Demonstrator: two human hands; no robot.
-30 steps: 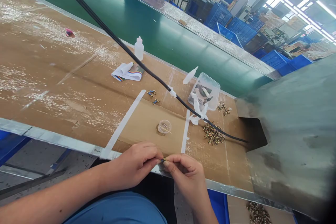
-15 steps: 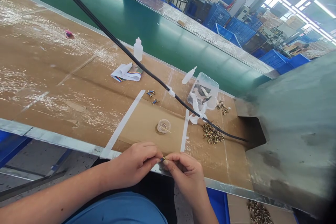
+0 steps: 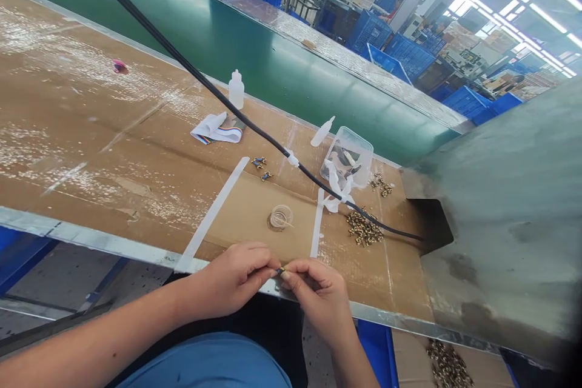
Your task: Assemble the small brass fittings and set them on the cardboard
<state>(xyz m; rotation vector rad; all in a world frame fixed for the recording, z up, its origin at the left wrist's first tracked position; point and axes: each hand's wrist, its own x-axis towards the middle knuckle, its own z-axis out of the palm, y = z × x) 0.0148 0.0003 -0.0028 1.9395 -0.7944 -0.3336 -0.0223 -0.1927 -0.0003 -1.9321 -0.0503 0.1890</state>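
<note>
At the bench [image 3: 113,151] edge, my left hand [image 3: 231,279] and right hand [image 3: 316,294] pinch a tiny connector [image 3: 280,270] between closed fingers [image 3: 291,276]. More connectors [image 3: 364,229] lie to the right.

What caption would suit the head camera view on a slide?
Left hand and right hand pinch a tiny blue-and-brass part over a cardboard-covered bench, near a heap of small brass parts.

Thing: brass connector [image 3: 282,270]
Look: tiny, gold-coloured, dark blue at its left end
Pose: roughly level, lengthwise between the hands
Place: pinched between left fingertips [image 3: 269,267] and right fingertips [image 3: 288,273], mostly showing in the gap
</note>
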